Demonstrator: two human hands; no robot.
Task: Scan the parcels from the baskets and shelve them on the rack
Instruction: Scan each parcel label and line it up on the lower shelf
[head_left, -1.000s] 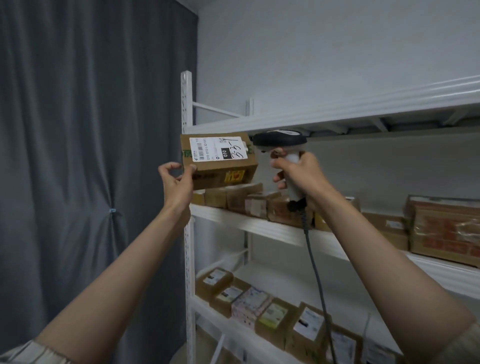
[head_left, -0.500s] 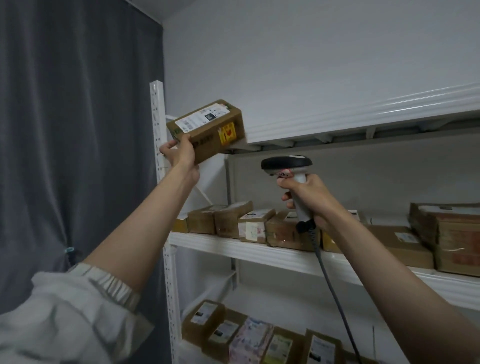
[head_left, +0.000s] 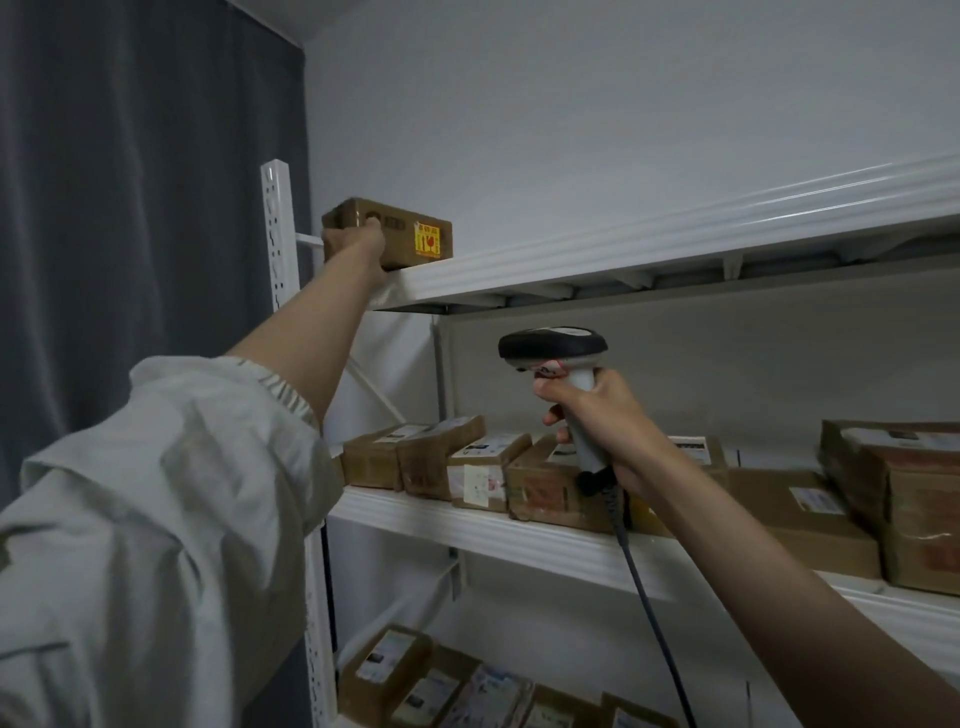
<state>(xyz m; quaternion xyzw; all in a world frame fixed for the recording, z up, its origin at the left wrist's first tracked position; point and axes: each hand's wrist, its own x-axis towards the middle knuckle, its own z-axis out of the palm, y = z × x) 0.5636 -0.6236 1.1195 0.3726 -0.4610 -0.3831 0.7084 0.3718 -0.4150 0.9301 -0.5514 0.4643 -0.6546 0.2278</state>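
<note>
Head view: left hand (head_left: 353, 244) grips a parcel (head_left: 395, 234) on the rack (head_left: 623, 249) upper left; right hand (head_left: 597, 410) clasps the scanner (head_left: 553, 348) centre, boxes (head_left: 467, 462) behind it.

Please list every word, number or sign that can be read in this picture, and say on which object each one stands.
No text can be read with certainty.
Yellow sticker on the box on the top shelf: red signs, too blurred to read.
Dark print on that box, beside the left hand: blurred.
White labels on the middle shelf boxes: too small.
Labels on the bottom shelf parcels: too small.
Scanner in the right hand: red mark, unreadable.
</note>
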